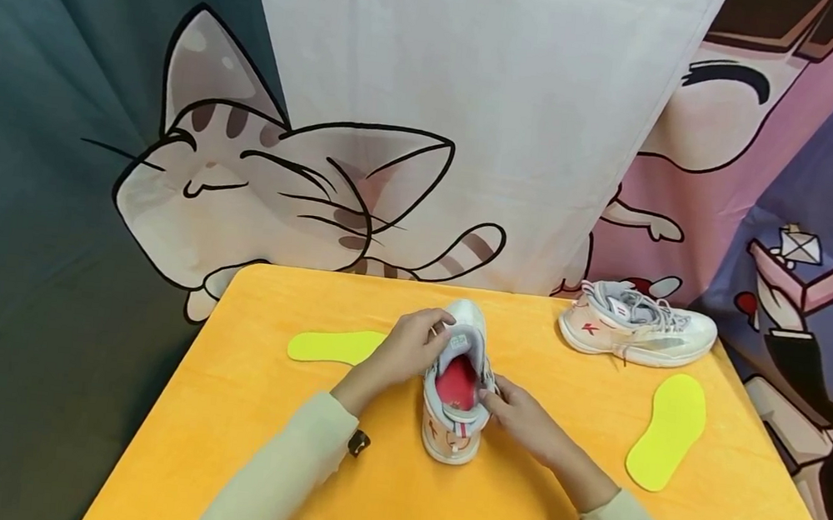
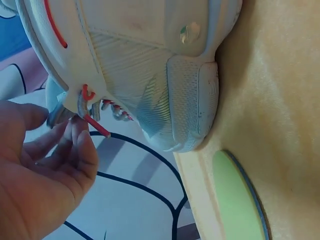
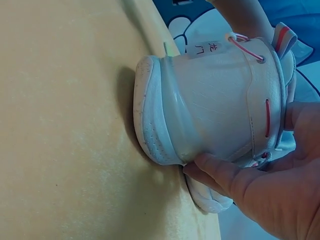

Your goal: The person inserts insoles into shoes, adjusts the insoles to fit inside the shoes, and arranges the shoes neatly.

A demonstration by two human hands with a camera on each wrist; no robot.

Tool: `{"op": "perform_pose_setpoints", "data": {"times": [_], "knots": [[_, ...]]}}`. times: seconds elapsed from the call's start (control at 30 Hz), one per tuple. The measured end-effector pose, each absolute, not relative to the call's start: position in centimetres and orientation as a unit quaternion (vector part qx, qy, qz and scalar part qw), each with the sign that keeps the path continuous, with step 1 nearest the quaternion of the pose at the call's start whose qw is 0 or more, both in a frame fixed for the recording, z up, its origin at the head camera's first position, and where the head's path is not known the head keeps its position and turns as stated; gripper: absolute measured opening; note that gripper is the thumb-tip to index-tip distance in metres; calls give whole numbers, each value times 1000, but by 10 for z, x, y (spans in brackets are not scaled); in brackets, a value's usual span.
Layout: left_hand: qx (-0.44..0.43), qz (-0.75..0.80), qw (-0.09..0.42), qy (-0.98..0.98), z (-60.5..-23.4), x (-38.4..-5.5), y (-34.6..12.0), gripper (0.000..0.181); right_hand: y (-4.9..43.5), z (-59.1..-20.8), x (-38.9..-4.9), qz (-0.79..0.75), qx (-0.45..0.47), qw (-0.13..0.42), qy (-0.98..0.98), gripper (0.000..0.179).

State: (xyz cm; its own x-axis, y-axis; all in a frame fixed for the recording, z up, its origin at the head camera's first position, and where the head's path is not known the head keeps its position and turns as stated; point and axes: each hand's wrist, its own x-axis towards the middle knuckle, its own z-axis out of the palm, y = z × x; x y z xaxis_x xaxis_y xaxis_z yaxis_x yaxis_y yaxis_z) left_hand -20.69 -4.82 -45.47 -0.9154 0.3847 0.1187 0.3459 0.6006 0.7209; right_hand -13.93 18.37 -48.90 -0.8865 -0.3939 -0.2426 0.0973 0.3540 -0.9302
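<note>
A white sneaker [image 1: 450,446] stands upright on the yellow tabletop, heel towards me, its red inside visible through the opening. At the tongue, my left hand [image 1: 408,345] pinches the tongue's upper edge between thumb and fingers, as the left wrist view also shows on the sneaker [image 2: 130,60]. My right hand [image 1: 525,419] grips the right side of the collar, thumb at the inner rim and fingers along the outer wall. In the right wrist view, the sneaker [image 3: 215,105] has red lace loops and a heel pull tab.
A yellow-green insole [image 1: 329,345] lies left of the sneaker, partly behind my left hand. Another insole [image 1: 667,435] lies on the right side of the table [image 1: 218,442]. The second white sneaker [image 1: 638,336] stands at the back right edge, before a printed cloth backdrop [image 1: 478,90].
</note>
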Motion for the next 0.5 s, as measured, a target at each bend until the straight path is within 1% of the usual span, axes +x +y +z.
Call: {"op": "perform_pose_setpoints", "data": {"times": [0.07,0.17,0.23,0.33,0.5], "knots": [[195,382,30,903,-454,-203,-49,35,184,-488,-140,-560,-94,222,793,39],[182,345,51,919,-454,-198,-51,47,185,-487,-140,-558,-98,228,792,40],[186,320,63,927,-455,-196,-52,49,185,-487,-141,-557,-97,230,792,41],[201,304,63,929,-456,-195,-51,43,186,-485,-141,-557,-94,230,792,39],[208,316,45,925,-455,-198,-49,24,184,-484,-141,-565,-91,228,788,34]]}}
